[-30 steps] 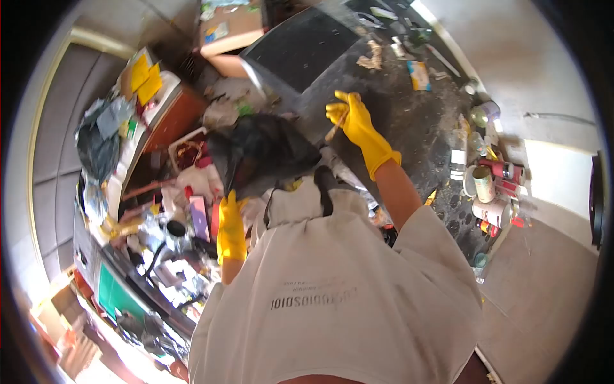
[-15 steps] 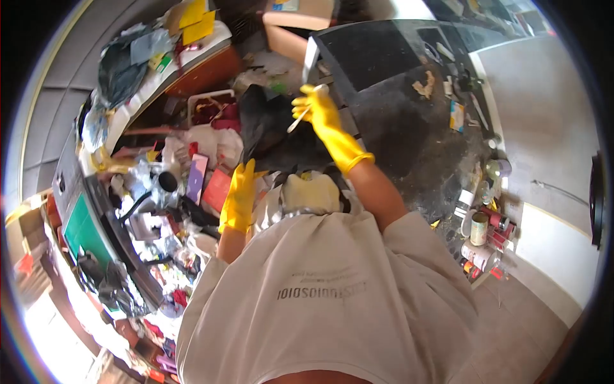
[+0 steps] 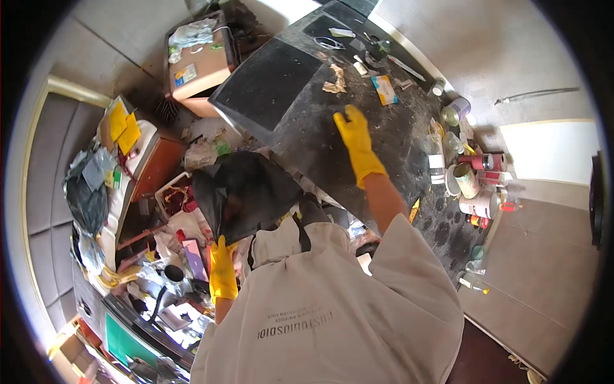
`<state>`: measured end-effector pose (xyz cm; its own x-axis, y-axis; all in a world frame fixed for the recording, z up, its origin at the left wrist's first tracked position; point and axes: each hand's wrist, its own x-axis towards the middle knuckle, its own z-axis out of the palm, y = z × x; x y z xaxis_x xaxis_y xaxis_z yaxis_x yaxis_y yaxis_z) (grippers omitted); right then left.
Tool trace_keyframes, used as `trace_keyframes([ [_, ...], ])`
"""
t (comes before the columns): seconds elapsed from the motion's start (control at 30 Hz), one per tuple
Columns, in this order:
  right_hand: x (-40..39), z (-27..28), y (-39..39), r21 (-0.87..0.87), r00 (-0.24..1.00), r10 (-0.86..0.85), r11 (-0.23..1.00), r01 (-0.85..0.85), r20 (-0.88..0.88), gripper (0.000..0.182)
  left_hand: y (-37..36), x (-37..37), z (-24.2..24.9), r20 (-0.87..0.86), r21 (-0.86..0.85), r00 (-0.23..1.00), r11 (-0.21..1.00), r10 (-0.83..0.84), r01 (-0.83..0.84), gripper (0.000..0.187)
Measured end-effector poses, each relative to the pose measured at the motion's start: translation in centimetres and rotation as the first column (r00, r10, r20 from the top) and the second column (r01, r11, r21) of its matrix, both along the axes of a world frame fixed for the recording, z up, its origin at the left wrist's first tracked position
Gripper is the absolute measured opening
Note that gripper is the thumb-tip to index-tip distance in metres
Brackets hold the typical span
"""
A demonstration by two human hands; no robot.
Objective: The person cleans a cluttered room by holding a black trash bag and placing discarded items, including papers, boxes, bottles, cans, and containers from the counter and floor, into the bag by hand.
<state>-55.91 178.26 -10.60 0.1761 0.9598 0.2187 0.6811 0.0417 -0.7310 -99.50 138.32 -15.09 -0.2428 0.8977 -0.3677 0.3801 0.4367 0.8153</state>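
Observation:
Both my hands wear yellow rubber gloves. My left hand (image 3: pixel 222 272) is closed on the lower left edge of a black plastic bag (image 3: pixel 252 192), which hangs spread beside the tabletop. My right hand (image 3: pixel 355 146) reaches over the dark, dirty tabletop (image 3: pixel 313 137), fingers stretched out and holding nothing visible. Beyond its fingertips lie a crumpled tan scrap (image 3: pixel 335 79) and a blue, white and orange packet (image 3: pixel 384 90). A white strap or cord loop (image 3: pixel 329 43) lies farther back.
Cans and bottles line the tabletop's right side, among them an open tin (image 3: pixel 466 181) and a paint-like can (image 3: pixel 480 205). A cardboard box (image 3: pixel 198 70) stands at the back. Mixed rubbish (image 3: pixel 176 278) heaps up on the left, near a white-edged piece of furniture (image 3: pixel 131 173).
My right hand has moved right over the tabletop, and the thin pale stick-like item has left it. My left hand now grips the bag's edge. The view has swung to the right.

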Motion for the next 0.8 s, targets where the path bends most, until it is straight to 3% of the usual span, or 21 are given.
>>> trace_keyframes([
  [0.03,2.5,1.0,1.3,-0.003,0.995,-0.058,0.998,0.059,0.087,0.058,0.1,-0.7,-1.4,-0.256,-0.011,0.949,0.982,-0.186,0.19,0.042],
  [0.1,7.4,0.8,4.4,0.052,0.97,-0.178,0.984,0.172,0.163,0.062,5.9,4.6,7.8,-0.058,-0.335,0.991,0.933,0.119,-0.131,0.036],
  [0.17,11.3,1.0,7.1,0.017,0.983,-0.186,0.982,0.186,-0.006,0.07,3.7,3.2,2.6,-0.281,-0.154,0.957,0.988,-0.073,0.03,0.03],
  [0.2,13.3,1.0,9.0,0.003,0.979,-0.184,0.983,0.185,-0.089,0.074,2.5,2.1,-0.5,-0.45,-0.089,0.879,0.987,-0.158,0.132,0.029],
  [0.23,15.1,0.1,10.8,-0.046,0.965,-0.259,0.965,0.258,-0.035,0.077,1.6,1.0,-3.2,-0.67,-0.099,0.691,0.955,-0.271,0.279,0.031],
  [0.27,16.7,-1.9,12.5,-0.097,0.944,-0.329,0.939,0.329,0.02,0.08,2.5,2.0,-2.5,-0.389,-0.127,0.916,0.99,-0.101,0.055,0.035],
  [0.3,18.1,-4.1,14.1,-0.148,0.917,-0.391,0.905,0.398,0.077,0.083,3.2,3.1,-0.6,-0.078,-0.229,0.988,0.962,0.136,-0.15,0.039],
  [0.33,19.1,-6.3,15.9,-0.234,0.919,-0.394,0.893,0.384,0.007,0.092,3.8,4.2,1.3,0.203,-0.383,0.895,0.873,0.398,-0.301,0.043],
  [0.43,16.0,-5.7,19.5,-0.294,0.929,-0.352,0.881,0.37,0.115,0.097,8.4,8.9,7.8,0.258,-0.463,0.677,0.703,0.69,-0.54,0.041],
  [0.47,14.2,-5.2,20.6,-0.276,0.927,-0.343,0.886,0.373,0.151,0.097,6.4,7.8,5.0,0.253,-0.344,0.742,0.774,0.621,-0.531,0.045],
  [0.57,6.9,4.1,22.0,-0.553,0.949,-0.237,0.771,0.315,0.21,0.092,9.1,10.3,8.1,0.175,-0.341,0.818,0.813,0.549,-0.472,0.043],
  [0.63,4.4,1.7,23.1,-0.435,0.897,-0.198,0.82,0.373,0.395,0.106,10.0,11.1,8.6,0.198,-0.376,0.805,0.802,0.559,-0.465,0.042],
  [0.7,2.6,1.0,23.2,-0.428,0.891,-0.054,0.863,0.269,0.451,0.114,9.0,10.4,7.0,0.178,-0.361,0.836,0.824,0.52,-0.436,0.043],
  [0.73,2.1,0.8,22.9,-0.414,0.874,-0.005,0.879,0.235,0.486,0.106,9.6,10.2,6.4,0.231,-0.425,0.75,0.758,0.619,-0.495,0.041],
  [0.8,1.8,-0.5,22.9,-0.387,0.859,0.017,0.897,0.213,0.511,0.101,9.5,9.8,6.4,0.208,-0.441,0.777,0.765,0.595,-0.468,0.042],
])
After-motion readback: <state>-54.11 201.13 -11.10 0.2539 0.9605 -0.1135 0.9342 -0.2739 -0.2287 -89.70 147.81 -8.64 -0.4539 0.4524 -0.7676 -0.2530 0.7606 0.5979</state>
